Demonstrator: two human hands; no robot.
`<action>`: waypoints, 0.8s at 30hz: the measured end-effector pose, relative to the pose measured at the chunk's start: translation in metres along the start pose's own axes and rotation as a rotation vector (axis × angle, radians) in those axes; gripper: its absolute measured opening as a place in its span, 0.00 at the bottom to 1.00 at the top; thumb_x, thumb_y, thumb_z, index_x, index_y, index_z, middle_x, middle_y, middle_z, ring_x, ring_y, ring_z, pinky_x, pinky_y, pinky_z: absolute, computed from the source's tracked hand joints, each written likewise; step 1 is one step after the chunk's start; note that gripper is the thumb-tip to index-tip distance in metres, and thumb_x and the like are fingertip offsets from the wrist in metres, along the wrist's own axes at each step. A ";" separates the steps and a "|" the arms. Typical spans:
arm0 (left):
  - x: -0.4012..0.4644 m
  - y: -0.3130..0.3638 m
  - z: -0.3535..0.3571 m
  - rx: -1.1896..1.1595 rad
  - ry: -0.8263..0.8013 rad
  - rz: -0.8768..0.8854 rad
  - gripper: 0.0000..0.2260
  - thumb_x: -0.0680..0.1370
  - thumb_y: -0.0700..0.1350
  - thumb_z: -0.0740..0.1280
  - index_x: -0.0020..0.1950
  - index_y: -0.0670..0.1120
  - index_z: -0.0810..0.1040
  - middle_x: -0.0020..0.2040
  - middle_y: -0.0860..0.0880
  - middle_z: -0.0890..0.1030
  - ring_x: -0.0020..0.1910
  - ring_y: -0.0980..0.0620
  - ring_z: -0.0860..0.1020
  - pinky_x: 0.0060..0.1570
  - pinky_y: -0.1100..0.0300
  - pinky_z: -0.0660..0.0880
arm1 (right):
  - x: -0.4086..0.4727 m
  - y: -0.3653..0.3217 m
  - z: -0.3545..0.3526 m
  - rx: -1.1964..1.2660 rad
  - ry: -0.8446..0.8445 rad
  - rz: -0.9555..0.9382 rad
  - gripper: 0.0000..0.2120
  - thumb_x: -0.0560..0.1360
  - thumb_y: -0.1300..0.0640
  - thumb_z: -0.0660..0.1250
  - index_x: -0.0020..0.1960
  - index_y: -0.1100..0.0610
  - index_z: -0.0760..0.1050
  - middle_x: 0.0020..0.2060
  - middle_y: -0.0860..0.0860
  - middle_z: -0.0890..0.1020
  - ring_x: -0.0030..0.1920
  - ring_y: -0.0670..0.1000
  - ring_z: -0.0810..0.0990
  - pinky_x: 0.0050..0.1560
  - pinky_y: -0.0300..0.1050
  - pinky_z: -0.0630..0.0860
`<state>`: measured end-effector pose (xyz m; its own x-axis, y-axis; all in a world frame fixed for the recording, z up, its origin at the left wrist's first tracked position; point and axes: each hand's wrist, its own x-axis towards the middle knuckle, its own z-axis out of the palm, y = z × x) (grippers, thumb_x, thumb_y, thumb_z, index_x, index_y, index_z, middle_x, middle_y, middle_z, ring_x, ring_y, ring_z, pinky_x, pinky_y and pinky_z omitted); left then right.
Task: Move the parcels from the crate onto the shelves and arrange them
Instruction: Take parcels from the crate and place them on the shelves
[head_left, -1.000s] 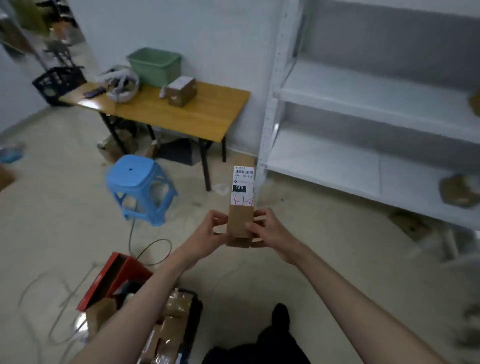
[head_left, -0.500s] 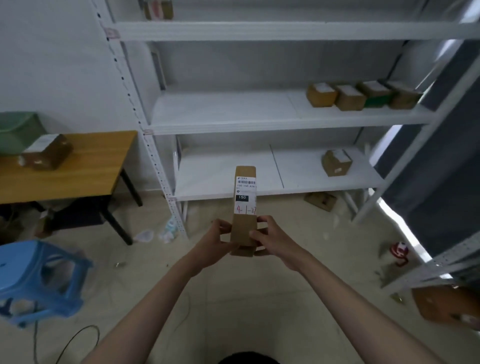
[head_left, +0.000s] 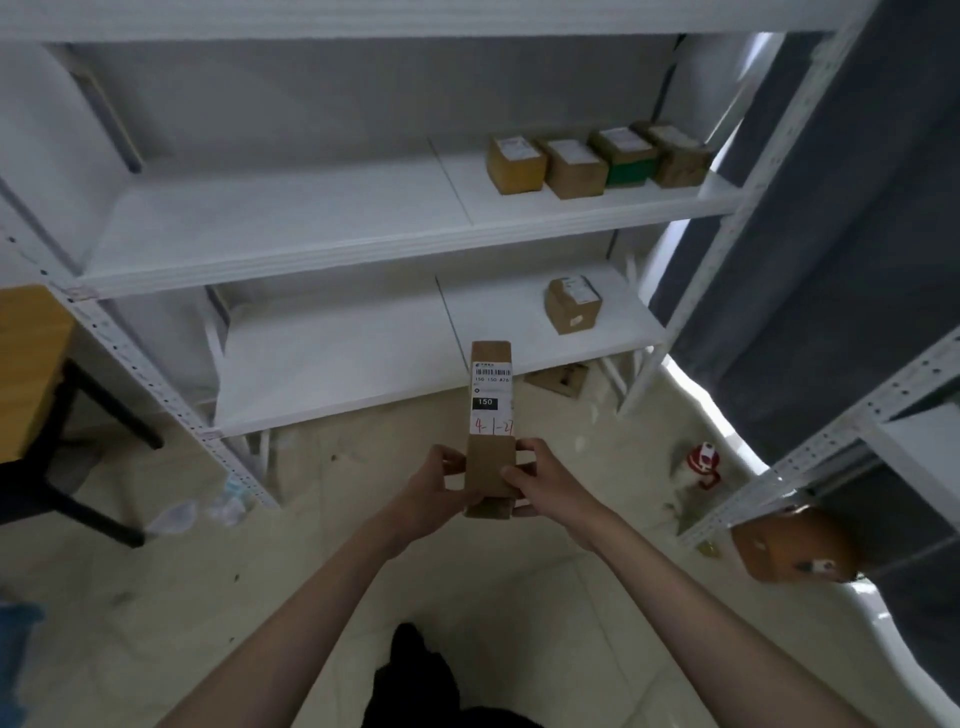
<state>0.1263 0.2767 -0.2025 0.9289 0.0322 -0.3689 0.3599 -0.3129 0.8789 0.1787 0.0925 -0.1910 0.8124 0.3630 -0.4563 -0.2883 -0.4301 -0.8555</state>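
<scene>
A tall narrow cardboard parcel (head_left: 490, 457) stands upright in front of me, its white label with a barcode, "150" and red handwriting facing me. My left hand (head_left: 435, 493) grips its lower left side and my right hand (head_left: 545, 488) grips its lower right side. Behind it stands the white shelf unit (head_left: 291, 228). Several parcels (head_left: 574, 166) sit in a row at the right end of the middle shelf. One parcel (head_left: 573, 305) lies on the lower shelf at the right. The crate is out of view.
A wooden table corner (head_left: 31, 364) with black legs is at the left. A flat cardboard piece (head_left: 558, 378) lies on the floor under the shelf. A red and white object (head_left: 702, 462) sits on the floor at right. Another shelf frame (head_left: 831, 457) holds a brown parcel (head_left: 795, 545).
My view has swung right from the crate, stool and table to the shelf unit and come closer. Both hands keep hold of the tall parcel in the same way.
</scene>
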 end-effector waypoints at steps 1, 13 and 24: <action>0.013 0.003 0.005 0.011 -0.014 -0.001 0.19 0.76 0.42 0.71 0.62 0.45 0.67 0.62 0.48 0.75 0.50 0.50 0.76 0.50 0.56 0.75 | 0.007 0.003 -0.009 0.011 0.015 0.011 0.18 0.81 0.54 0.64 0.69 0.51 0.63 0.58 0.56 0.81 0.55 0.53 0.83 0.53 0.50 0.82; 0.204 0.048 0.027 -0.038 -0.110 -0.002 0.15 0.76 0.43 0.71 0.58 0.45 0.69 0.58 0.48 0.76 0.53 0.48 0.78 0.53 0.48 0.78 | 0.153 -0.008 -0.115 0.093 0.098 0.135 0.20 0.80 0.53 0.64 0.70 0.47 0.68 0.55 0.53 0.83 0.54 0.52 0.84 0.57 0.51 0.81; 0.345 0.110 0.034 -0.084 -0.153 -0.071 0.18 0.77 0.44 0.70 0.63 0.42 0.67 0.56 0.48 0.77 0.51 0.46 0.79 0.55 0.48 0.78 | 0.257 -0.047 -0.204 0.187 0.100 0.181 0.16 0.79 0.54 0.66 0.66 0.50 0.73 0.51 0.48 0.83 0.50 0.48 0.84 0.56 0.45 0.81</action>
<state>0.4834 0.2209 -0.2433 0.8790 -0.0956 -0.4671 0.4361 -0.2346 0.8688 0.5047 0.0373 -0.2182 0.7825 0.2067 -0.5874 -0.5142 -0.3174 -0.7968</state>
